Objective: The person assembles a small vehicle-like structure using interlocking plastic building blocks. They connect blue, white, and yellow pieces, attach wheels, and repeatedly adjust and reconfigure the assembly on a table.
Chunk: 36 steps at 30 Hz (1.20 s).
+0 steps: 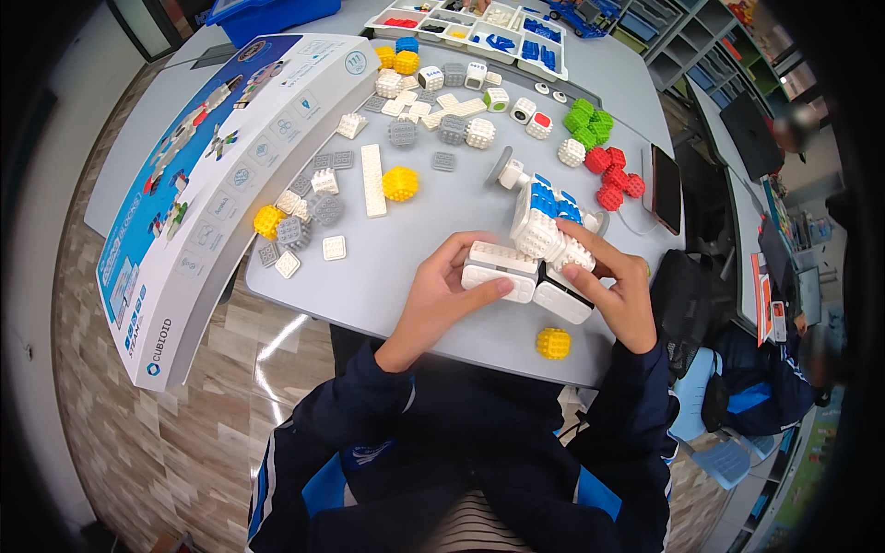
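Observation:
A model built of white studded blocks with blue parts on top point(541, 219) is between my hands over the table's near edge. My left hand point(441, 293) grips its white block with a dark grey band point(499, 271), thumb on the near face. Closed around the right side, my right hand point(616, 281) has its thumb and fingers on the white blocks. A grey wheel-like disc point(501, 162) sticks out at the model's far left. My fingers hide part of the underside. Nearest to my right hand on the table is a loose yellow studded block point(553, 344).
Loose white and grey blocks point(452, 129) lie across the far table, with a yellow block point(400, 183) nearer. Green point(587, 123) and red clusters point(615, 177) sit at right beside a phone point(666, 189). A large box point(230, 184) stands left; a sorting tray point(479, 37) lies behind.

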Motion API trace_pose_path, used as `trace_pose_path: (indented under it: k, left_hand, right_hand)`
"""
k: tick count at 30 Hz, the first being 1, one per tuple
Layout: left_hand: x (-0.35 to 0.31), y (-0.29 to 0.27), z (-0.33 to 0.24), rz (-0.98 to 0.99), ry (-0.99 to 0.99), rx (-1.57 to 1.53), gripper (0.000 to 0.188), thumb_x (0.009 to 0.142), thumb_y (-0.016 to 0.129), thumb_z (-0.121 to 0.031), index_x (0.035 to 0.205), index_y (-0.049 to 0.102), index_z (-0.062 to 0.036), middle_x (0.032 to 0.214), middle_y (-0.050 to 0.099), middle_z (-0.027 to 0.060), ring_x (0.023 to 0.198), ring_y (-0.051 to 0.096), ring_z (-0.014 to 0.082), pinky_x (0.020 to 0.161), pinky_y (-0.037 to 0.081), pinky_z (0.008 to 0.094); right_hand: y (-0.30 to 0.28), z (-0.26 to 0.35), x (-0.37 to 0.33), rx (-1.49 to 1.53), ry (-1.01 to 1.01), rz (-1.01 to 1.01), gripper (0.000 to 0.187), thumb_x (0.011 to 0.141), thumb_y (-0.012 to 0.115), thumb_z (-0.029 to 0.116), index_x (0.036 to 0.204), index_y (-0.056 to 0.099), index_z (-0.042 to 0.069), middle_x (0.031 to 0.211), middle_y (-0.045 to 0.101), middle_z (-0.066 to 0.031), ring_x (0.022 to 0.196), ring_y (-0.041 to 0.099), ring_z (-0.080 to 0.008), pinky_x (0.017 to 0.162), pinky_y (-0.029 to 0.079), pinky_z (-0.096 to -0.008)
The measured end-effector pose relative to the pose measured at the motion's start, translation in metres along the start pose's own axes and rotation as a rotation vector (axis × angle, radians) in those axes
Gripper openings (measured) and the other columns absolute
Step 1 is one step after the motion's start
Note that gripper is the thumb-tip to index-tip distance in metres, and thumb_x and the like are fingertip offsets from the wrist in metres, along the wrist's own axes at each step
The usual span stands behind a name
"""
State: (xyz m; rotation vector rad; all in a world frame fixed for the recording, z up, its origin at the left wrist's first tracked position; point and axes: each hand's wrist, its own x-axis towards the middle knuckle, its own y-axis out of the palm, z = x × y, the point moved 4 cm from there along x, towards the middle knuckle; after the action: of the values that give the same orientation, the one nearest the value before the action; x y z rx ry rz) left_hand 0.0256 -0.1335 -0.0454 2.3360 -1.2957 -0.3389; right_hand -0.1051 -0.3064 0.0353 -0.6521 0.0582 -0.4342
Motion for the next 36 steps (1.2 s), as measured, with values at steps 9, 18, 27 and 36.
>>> trace_pose_path:
  k: [9, 18, 27, 36]
  left_hand:
    - [0.011, 0.011, 0.001, -0.008, 0.020, -0.031, 0.049, 0.092, 0.075, -0.005, 0.136, 0.055, 0.0026, 0.124, 0.067, 0.0107, 0.114, 0.065, 0.0154, 0.100, 0.053, 0.0321]
    - [0.012, 0.012, 0.018, -0.107, 0.116, -0.092, 0.031, 0.105, 0.062, -0.019, 0.130, 0.056, -0.0018, 0.111, 0.065, 0.0034, 0.100, 0.061, 0.0077, 0.085, 0.051, 0.0246]
    - [0.009, 0.034, 0.040, -0.338, 0.181, -0.134, 0.042, 0.111, 0.042, -0.039, 0.126, 0.053, -0.0022, 0.108, 0.062, 0.0040, 0.093, 0.057, 0.0079, 0.080, 0.047, 0.0252]
    - [0.011, 0.040, 0.044, -0.319, 0.248, -0.220, 0.043, 0.110, 0.043, -0.036, 0.136, 0.046, -0.0015, 0.119, 0.059, 0.0089, 0.106, 0.059, 0.0132, 0.092, 0.049, 0.0299]
  right_hand:
    - [-0.011, -0.009, 0.008, -0.002, -0.003, 0.089, 0.048, 0.089, 0.074, 0.014, 0.136, 0.068, 0.006, 0.106, 0.077, -0.0117, 0.083, 0.073, -0.0113, 0.075, 0.057, -0.0241]
    - [-0.008, -0.009, 0.006, 0.025, -0.080, 0.025, 0.045, 0.088, 0.078, 0.017, 0.131, 0.072, 0.008, 0.084, 0.076, -0.0077, 0.059, 0.057, -0.0037, 0.059, 0.048, -0.0221]
    - [-0.003, 0.001, 0.003, -0.004, -0.114, 0.032, 0.048, 0.088, 0.079, 0.018, 0.134, 0.070, 0.009, 0.063, 0.065, -0.0064, 0.053, 0.055, -0.0075, 0.056, 0.046, -0.0245]
    - [-0.021, 0.044, 0.002, -0.571, -0.461, -0.053, 0.050, 0.083, 0.082, 0.024, 0.127, 0.070, 0.005, 0.103, 0.065, -0.0125, 0.093, 0.062, -0.0280, 0.081, 0.052, -0.0365]
